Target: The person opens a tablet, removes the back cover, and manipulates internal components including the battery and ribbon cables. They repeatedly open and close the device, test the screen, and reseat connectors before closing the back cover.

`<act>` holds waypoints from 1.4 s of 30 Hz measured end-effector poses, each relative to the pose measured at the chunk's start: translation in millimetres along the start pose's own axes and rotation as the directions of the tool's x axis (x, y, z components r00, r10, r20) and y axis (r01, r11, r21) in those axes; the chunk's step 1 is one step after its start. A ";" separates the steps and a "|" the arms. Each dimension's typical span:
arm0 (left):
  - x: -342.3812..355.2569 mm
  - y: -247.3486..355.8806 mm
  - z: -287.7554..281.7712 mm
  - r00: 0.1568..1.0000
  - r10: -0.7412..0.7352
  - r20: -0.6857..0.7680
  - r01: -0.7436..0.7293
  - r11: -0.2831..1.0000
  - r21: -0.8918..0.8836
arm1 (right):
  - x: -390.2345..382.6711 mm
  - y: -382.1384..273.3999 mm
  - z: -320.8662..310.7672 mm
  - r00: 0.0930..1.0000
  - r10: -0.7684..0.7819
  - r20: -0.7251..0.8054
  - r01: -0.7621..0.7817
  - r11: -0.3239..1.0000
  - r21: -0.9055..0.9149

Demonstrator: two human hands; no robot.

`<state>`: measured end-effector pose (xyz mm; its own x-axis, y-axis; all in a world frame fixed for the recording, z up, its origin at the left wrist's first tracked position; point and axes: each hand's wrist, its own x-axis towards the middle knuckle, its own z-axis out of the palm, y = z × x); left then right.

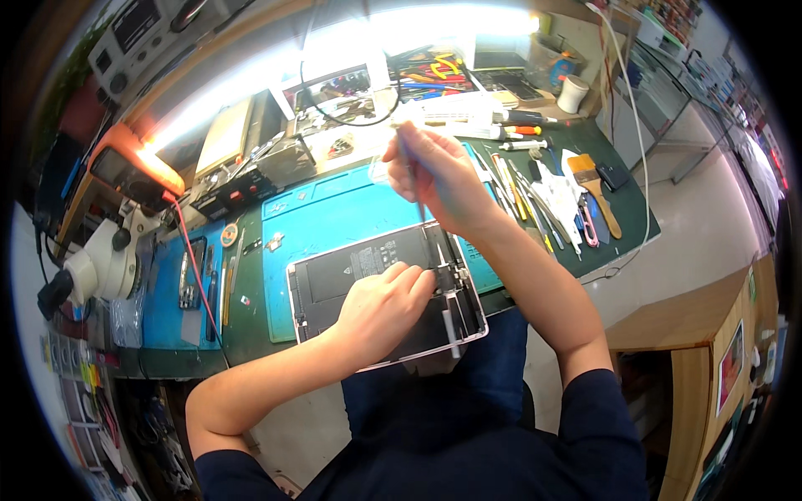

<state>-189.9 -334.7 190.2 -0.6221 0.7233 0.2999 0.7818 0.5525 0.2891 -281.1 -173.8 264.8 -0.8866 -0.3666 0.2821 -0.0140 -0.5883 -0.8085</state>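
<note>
An opened tablet (336, 265) with large black battery cells lies over the front edge of a blue work mat (280, 242). My left hand (384, 305) rests on its middle with curled fingers. The fingertips point at small metal parts near its right side, and what they pinch, if anything, is hidden. Raised above the tablet's far edge, my right hand (443, 175) grips a thin, dark pointed tool (422, 209), tip down. The frame does not show whether it is tweezers or a screwdriver. A pale strip (451, 324) lies along the tablet's right part.
Right of the mat lie several slim tools, a wide brush (597, 188) and a pink-handled tool (590, 225). An orange multimeter (134, 167) with a red lead and a white microscope (104, 263) stand left. A small blue mat (167, 309) holds a phone-shaped device (191, 271).
</note>
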 end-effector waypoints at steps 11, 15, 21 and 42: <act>14.5 3.3 -7.0 0.983 -0.179 0.048 0.186 0.949 -0.254 | 8.3 12.6 -6.8 0.992 -0.022 0.121 0.020 1.000 0.020; 20.5 2.7 -8.6 0.976 -0.205 0.069 0.216 0.934 -0.285 | 9.0 11.7 -7.2 0.990 0.003 0.140 -0.008 0.999 0.035; 20.4 4.3 -15.6 0.964 -0.240 0.117 0.266 0.909 -0.322 | 16.1 19.8 -4.7 0.994 0.050 0.094 -0.036 0.990 -0.140; -47.7 51.2 -57.6 0.804 -0.421 0.420 0.594 0.537 -0.599 | 32.5 21.4 35.2 0.969 0.229 0.096 -0.091 0.689 -0.719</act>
<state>-122.8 -364.7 243.0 -0.8111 0.5227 -0.2625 0.0243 0.4785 0.8778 -293.9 -223.6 274.9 -0.8174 -0.5594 0.1379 -0.2611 0.1463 -0.9542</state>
